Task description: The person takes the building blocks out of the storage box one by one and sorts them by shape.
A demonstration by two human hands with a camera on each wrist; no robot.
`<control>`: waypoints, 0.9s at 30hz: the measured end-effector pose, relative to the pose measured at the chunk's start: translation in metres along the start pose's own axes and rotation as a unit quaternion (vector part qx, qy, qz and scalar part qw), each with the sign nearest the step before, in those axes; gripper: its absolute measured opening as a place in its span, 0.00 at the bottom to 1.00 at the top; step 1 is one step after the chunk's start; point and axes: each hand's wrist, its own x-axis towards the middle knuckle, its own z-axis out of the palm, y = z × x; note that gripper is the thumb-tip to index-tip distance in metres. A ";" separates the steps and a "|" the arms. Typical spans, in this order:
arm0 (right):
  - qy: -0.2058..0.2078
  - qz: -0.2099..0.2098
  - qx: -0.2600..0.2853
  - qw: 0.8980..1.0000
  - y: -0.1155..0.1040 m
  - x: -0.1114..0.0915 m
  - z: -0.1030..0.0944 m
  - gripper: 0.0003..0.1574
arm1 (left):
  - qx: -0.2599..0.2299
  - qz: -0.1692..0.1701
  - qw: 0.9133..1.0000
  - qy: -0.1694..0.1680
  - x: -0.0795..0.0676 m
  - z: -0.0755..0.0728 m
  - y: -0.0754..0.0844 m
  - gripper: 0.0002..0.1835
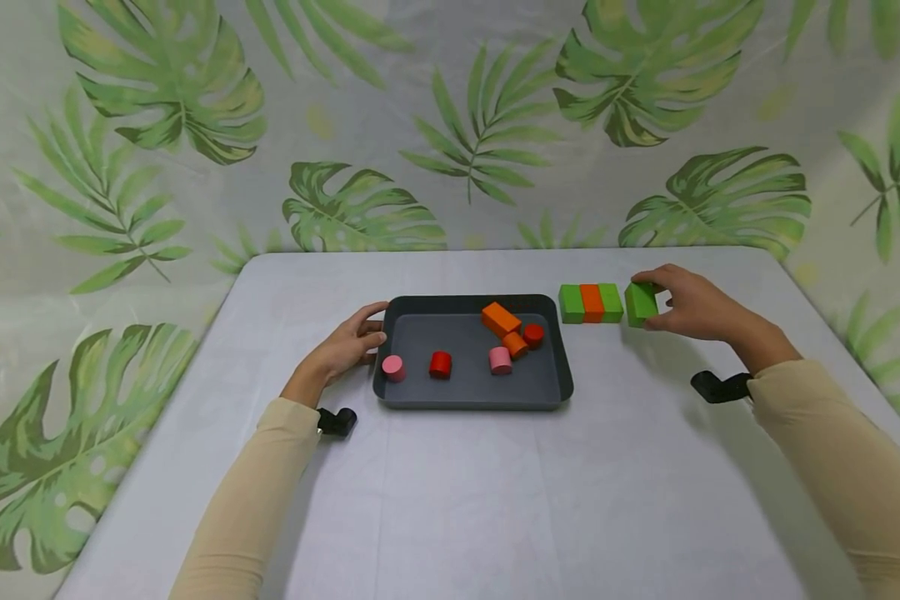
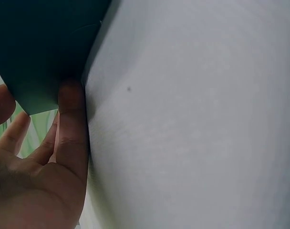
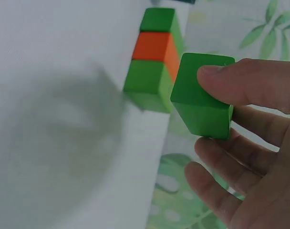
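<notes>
My right hand [image 1: 697,304] pinches a green block [image 1: 640,305] between thumb and fingers, just to the right of a row of blocks. In the right wrist view the thumb lies on one face of this green block [image 3: 202,90], with fingers on the other side. The row has a green block [image 1: 572,304], an orange block [image 1: 592,303] and another green block [image 1: 611,302], side by side. At the left end of the dark grey tray [image 1: 465,392], my left hand [image 1: 341,346] holds its edge. The left wrist view shows fingers [image 2: 71,129] against the tray wall.
Inside the tray lie pink cylinders [image 1: 500,360], red cylinders [image 1: 440,364], an orange cylinder [image 1: 515,344] and an orange rectangular block [image 1: 500,319]. A white cloth [image 1: 457,500] covers the table. Leaf-patterned fabric [image 1: 495,125] hangs behind it.
</notes>
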 end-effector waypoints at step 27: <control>-0.017 0.071 0.007 0.997 0.027 0.040 0.025 0.41 | -0.013 -0.002 1.000 -0.007 0.002 -0.001 0.000 0.35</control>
